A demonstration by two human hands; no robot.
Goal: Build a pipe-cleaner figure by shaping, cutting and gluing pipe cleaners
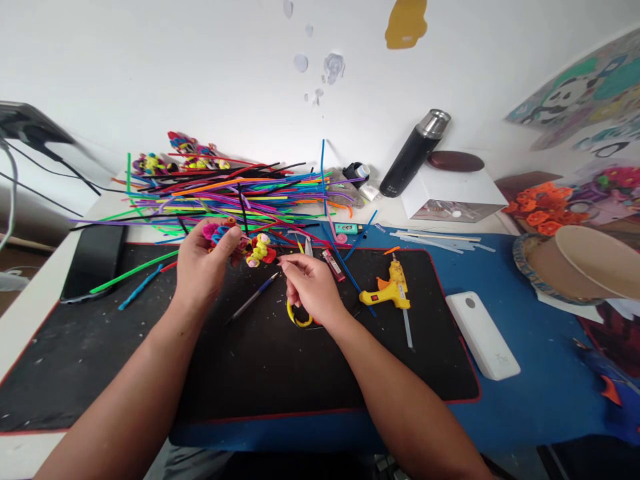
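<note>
My left hand (pixel 207 257) is closed around a colourful pipe-cleaner figure (pixel 259 251), with pink, blue, yellow and red parts showing. It is held above the black mat (pixel 240 373). At the figure's right end, the thumb and fingers of my right hand (pixel 307 283) pinch a small dark bit; whether it is joined to the figure I cannot tell. Under my right hand lie scissors with yellow handles (pixel 299 320), partly hidden. A pen (pixel 254 297) rests on the mat between my hands. Beside my right hand are a red lighter (pixel 333 265) and a blue pipe cleaner (pixel 353 277).
Behind my hands spreads a pile of pipe cleaners (pixel 225 193), with more finished figures (pixel 193 152) at its back. To the right are a yellow glue gun (pixel 393 287), glue sticks (pixel 440 240), a white power bank (pixel 483 335) and a black flask (pixel 415 153). A phone (pixel 95 260) lies left.
</note>
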